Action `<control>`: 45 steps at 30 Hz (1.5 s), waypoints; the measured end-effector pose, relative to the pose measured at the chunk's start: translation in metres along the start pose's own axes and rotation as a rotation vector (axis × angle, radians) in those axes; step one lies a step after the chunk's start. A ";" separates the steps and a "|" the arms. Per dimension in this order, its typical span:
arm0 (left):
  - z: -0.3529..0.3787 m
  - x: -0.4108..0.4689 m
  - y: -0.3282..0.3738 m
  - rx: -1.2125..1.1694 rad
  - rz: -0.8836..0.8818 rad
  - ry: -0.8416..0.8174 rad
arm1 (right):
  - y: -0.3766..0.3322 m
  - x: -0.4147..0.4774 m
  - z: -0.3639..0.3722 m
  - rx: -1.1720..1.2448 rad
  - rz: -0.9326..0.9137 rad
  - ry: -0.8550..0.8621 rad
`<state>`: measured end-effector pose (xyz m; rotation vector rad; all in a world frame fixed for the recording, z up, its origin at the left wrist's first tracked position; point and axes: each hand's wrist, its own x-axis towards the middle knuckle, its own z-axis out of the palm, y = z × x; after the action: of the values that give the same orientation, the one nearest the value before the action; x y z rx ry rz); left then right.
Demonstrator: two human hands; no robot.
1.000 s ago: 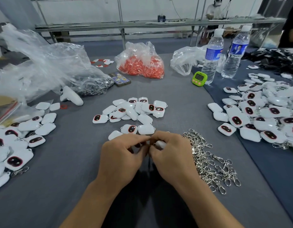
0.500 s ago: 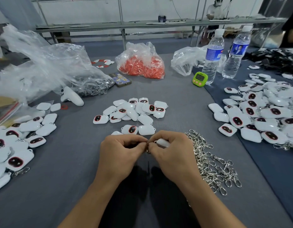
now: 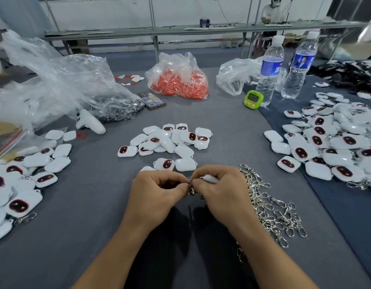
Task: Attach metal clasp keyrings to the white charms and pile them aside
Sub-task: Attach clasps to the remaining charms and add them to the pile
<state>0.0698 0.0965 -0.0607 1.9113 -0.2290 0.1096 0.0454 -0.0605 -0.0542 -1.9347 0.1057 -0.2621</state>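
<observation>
My left hand (image 3: 157,192) and my right hand (image 3: 220,190) meet fingertip to fingertip low in the middle of the grey table. Between them hangs a metal clasp keyring (image 3: 190,189), pinched by my left fingers. My right hand grips a white charm (image 3: 209,178), mostly hidden under its fingers. A heap of loose clasp keyrings (image 3: 270,205) lies just right of my right hand. Several loose white charms (image 3: 170,140) with dark red-rimmed faces lie just beyond my hands.
A pile of charms with clasps (image 3: 24,176) lies at the left edge, a larger pile (image 3: 334,142) on the right. Further back are clear plastic bags (image 3: 61,86), a bag of orange parts (image 3: 178,80), a phone (image 3: 152,100), a green timer (image 3: 253,99), two water bottles (image 3: 270,69) and a white controller (image 3: 89,122).
My hands have stayed pressed together over the same spot, with small finger movements. The clasp now shows more clearly between the fingertips.
</observation>
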 end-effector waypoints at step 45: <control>-0.006 0.001 -0.013 0.691 0.004 0.182 | 0.004 0.001 0.020 0.581 0.250 -0.152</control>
<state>0.0737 0.1060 -0.0706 2.5672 -0.0717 0.4058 0.0508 -0.0440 -0.0643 -1.3414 0.1507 0.0251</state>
